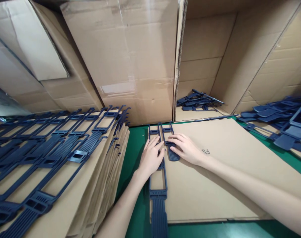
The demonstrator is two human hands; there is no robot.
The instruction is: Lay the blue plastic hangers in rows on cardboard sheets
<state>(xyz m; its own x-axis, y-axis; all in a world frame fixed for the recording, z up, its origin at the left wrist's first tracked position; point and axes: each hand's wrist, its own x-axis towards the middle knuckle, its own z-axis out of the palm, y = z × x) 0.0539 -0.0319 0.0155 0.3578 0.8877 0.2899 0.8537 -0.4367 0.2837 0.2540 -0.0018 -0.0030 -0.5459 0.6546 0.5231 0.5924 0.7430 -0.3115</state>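
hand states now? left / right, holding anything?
Left hand: open, flat on the long dark blue plastic strap, gripping nothing.
Right hand: open, fingertips on the second, short dark blue plastic strap.

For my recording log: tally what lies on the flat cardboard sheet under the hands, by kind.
Dark blue plastic handle strips: 2 (a long one under the left hand, a shorter one under the right hand)
Hands: 2
Total on the flat brown cardboard sheet: 4
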